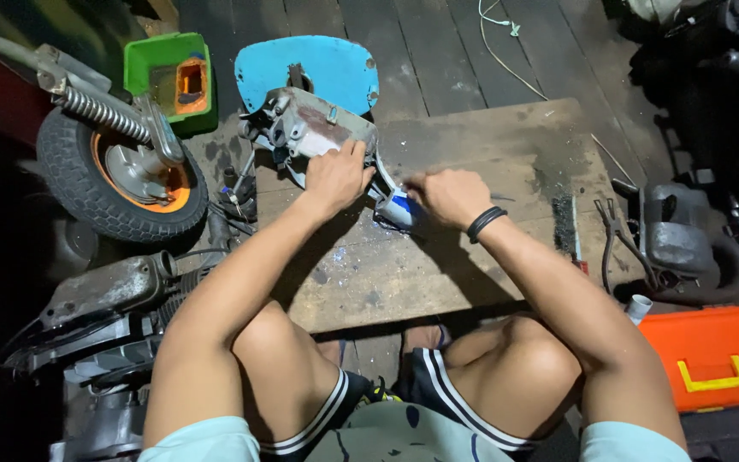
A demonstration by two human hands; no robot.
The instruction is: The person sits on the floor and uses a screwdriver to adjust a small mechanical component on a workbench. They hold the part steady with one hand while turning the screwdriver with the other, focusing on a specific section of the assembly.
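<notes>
1. Grey metal housing (314, 128) lies at the far left corner of the wooden board (438, 257).
2. Left hand (335, 175) is clamped on the housing's near edge.
3. Right hand (446, 195), just right of the housing, is closed; its contents cannot be told.
4. Pliers (613, 231) lie at the board's right edge.

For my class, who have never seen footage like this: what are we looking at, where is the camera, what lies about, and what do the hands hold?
One picture, from a camera on a seated person's head, looking down past the knees. The left hand grips a grey metal housing on a wooden board. The right hand pinches something small against its blue and white part; what exactly is unclear. A blue panel, a wheel, pliers and an orange toolbox lie around.
</notes>
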